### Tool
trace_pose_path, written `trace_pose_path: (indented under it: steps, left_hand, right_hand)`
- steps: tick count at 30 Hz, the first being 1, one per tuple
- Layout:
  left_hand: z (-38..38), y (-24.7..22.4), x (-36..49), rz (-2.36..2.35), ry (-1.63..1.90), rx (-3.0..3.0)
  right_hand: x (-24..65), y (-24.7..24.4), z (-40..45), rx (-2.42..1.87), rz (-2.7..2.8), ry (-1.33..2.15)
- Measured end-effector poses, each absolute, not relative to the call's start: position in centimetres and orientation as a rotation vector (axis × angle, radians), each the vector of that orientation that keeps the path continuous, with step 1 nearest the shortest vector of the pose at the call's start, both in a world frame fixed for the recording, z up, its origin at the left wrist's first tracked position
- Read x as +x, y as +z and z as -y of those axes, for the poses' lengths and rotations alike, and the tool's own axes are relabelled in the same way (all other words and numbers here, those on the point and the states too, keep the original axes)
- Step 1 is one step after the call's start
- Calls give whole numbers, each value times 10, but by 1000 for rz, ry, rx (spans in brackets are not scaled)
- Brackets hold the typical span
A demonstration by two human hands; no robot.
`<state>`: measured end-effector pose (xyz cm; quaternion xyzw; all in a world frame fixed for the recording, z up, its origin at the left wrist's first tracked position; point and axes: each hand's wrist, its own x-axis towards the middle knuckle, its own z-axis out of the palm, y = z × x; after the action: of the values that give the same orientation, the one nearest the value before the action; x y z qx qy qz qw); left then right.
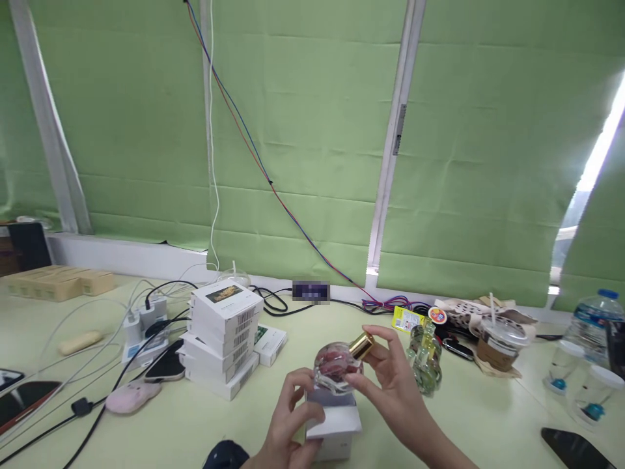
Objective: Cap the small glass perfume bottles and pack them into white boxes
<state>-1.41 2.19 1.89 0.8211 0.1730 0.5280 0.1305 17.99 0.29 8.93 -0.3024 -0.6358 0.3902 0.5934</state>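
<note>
A clear glass perfume bottle [336, 368] with pinkish contents and a gold cap [362, 346] is tilted just above an open white box [334, 430]. My right hand [393, 384] is closed on the bottle, fingers at the cap and thumb against the glass. With my left hand [295, 417] I grip the left side of the box; its index fingertip is close to the bottle, though contact is unclear. The box's flap is folded toward me. To the right of my right hand stands a green glass bottle [424, 361].
Stacked white boxes [222, 339] stand left, near a power strip [145, 352], cables and a pink plush-like object [133, 396]. Rightward are an iced drink cup [499, 345], lidded jars [596, 394], a water bottle [598, 319] and a dark phone [576, 448]. Green blinds [303, 130] hang behind.
</note>
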Motion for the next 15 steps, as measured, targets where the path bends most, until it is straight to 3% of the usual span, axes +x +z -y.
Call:
trace_pose_path:
  steps: [15]
  left_hand:
    - [-20, 10, -10, -811, 1630, 2178]
  right_hand:
    - [192, 92, -7, -974, 1872, 798]
